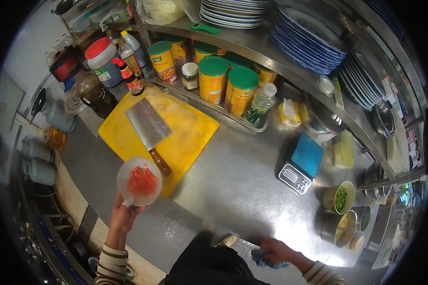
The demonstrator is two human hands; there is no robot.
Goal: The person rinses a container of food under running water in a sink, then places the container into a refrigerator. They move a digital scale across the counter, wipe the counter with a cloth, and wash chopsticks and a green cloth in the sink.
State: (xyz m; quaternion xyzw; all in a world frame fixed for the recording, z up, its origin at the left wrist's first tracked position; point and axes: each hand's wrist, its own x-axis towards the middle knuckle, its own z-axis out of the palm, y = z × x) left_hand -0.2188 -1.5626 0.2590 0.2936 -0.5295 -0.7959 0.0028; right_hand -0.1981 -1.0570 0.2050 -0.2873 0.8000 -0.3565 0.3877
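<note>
My left hand [125,214] holds a pale round bowl [122,178] of chopped red pieces, perhaps chili, over the near corner of a yellow cutting board [196,124]. On that board lies a cleaver [149,123] with a wooden handle pointing towards me. My right hand [275,250] grips a bluish cloth [261,259] at the near edge of the steel worktop [228,178]. To the right on the worktop is a digital kitchen scale [301,164] with a blue platform. Beyond it stand a bowl of chopped greens [327,199] and a metal container [327,228] of yellowish food.
Yellow cans with green lids [213,80] and bottles stand on a tray [260,129] behind the board. A steel shelf [249,46] with stacked plates [306,39] overhangs the back. A dark jug [92,92] and sauce bottles stand at the left.
</note>
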